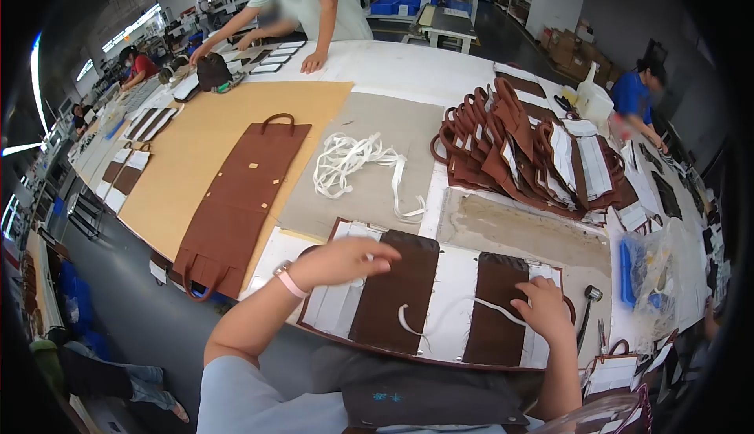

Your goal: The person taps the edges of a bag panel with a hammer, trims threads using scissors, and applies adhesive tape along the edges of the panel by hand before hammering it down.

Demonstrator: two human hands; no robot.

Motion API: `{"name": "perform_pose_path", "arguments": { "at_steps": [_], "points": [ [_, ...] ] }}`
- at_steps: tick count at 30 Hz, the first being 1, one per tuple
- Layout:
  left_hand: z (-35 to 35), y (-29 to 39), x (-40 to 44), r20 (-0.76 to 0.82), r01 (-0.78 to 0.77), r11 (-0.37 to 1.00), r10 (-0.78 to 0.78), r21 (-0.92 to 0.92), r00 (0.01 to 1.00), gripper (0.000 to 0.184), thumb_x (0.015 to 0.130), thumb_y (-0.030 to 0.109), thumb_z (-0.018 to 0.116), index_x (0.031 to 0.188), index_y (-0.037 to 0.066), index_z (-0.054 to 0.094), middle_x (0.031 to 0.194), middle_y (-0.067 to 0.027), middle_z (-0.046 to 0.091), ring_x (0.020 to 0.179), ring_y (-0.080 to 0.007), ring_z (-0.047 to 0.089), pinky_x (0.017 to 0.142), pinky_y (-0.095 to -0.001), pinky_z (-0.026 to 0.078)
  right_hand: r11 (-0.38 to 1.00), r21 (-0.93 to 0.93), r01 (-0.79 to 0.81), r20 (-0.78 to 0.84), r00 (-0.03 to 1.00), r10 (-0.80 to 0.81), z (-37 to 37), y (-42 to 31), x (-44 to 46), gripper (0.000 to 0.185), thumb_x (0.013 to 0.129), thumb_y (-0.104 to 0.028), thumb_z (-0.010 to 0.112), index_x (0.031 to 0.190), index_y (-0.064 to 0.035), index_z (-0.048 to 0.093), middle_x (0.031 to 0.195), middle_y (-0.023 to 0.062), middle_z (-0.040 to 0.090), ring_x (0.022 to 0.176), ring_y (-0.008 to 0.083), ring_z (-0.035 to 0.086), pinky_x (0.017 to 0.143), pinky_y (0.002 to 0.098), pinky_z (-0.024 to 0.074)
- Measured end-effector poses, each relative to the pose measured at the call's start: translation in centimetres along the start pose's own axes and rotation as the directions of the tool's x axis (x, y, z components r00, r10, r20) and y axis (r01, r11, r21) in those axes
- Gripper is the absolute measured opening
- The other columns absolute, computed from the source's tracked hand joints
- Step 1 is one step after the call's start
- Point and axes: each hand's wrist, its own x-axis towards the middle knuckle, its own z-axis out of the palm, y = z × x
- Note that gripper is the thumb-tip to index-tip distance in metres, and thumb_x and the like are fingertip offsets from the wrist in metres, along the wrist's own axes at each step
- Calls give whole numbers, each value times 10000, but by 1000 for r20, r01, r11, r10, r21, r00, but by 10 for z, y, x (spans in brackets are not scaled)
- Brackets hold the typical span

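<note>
A brown bag panel with white lining sections lies in front of me, with a dark brown strip on the left and another dark brown strip on the right. Over its upper left part hovers my left hand, fingers stretched to the right and nothing seen in them. My right hand is at the right strip, fingers apart and bent downward. A curled white tape crosses the panel and runs up to the right hand's edge; whether the fingers touch it is unclear.
A brown bag piece with handles lies left on tan paper. Tangled white tape sits on a grey board. Stacked brown bags stand at right, near a hammer. A person works across the table.
</note>
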Motion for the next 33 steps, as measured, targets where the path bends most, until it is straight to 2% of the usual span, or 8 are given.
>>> {"name": "perform_pose_path", "arguments": {
  "at_steps": [2, 5, 7, 13, 17, 23, 26, 33],
  "points": [
    [-33, -13, 6, -304, -16, 984, -39, -178, 952, 294, 983, 197, 586, 1223, 45, 661, 1115, -55, 694, 1019, -160, 632, 916, -300, 466, 986, 108, 126, -72, 990, -119, 2, -12, 16, 328, 854, -244, 702, 1112, -41, 685, 1094, 158, 633, 1080, 356, 551, 930, 453, 438],
    [-81, -42, 23, -685, -221, 851, -202, -477, 700, 278, 975, 170, 579, 1214, 45, 644, 1093, -27, 683, 1063, -129, 606, 917, -290, 446, 936, 212, 279, -101, 959, -263, 7, -42, 46, 326, 865, -230, 694, 1119, -25, 676, 1109, 169, 628, 1081, 361, 553, 944, 440, 440],
    [-104, -67, 38, -785, -305, 820, -254, -484, 564, 320, 976, 165, 562, 1278, 65, 592, 1160, -31, 657, 1117, -126, 576, 911, -276, 435, 897, 226, 380, -111, 925, -364, 12, -68, 70, 310, 881, -221, 680, 1117, -20, 674, 1111, 171, 630, 1085, 361, 553, 954, 432, 443],
    [-95, -209, 78, -912, -93, 929, -328, -359, 249, 439, 959, 161, 594, 1368, 28, 506, 1309, -149, 563, 1151, -200, 567, 952, -328, 452, 748, 363, 555, -83, 819, -568, 5, -148, 127, 285, 917, -211, 649, 1123, -16, 670, 1100, 172, 643, 1084, 343, 581, 945, 410, 464],
    [-72, -232, 80, -742, -171, 757, -522, -630, 420, 597, 934, 171, 641, 1442, -17, 390, 1263, -172, 566, 1089, -208, 583, 896, -320, 486, 730, 589, 345, 28, 895, -446, 16, -191, 173, 266, 952, -199, 613, 1129, -9, 669, 1079, 128, 655, 1010, 257, 627, 915, 365, 482],
    [-75, -178, 72, -555, -103, 682, -487, -724, 674, 936, 846, 323, 764, 1519, -40, 224, 1194, -137, 603, 967, -156, 561, 700, -278, 480, 194, 956, -220, 237, 969, -71, 73, -240, 258, 242, 962, -246, 629, 933, -6, 642, 943, 61, 631, 827, 133, 587, 740, 289, 501],
    [-69, -161, 73, -464, -59, 662, -456, -747, 759, 1013, 827, 341, 787, 1533, -44, 171, 1072, -89, 627, 838, -109, 532, 659, -249, 425, 353, 882, -310, 307, 949, 68, 88, -250, 270, 244, 945, -250, 649, 865, -23, 604, 832, 50, 615, 756, 130, 570, 664, 281, 484],
    [-62, -150, 79, -493, -93, 709, -384, -699, 781, 876, 826, 219, 773, 1488, -49, 265, 1000, -70, 611, 843, -121, 556, 758, -258, 454, 376, 923, 89, 4, 971, -239, 76, -240, 238, 196, 981, -196, 589, 878, -31, 609, 651, -21, 506, 609, 92, 492, 531, 264, 383]
  ]
}}
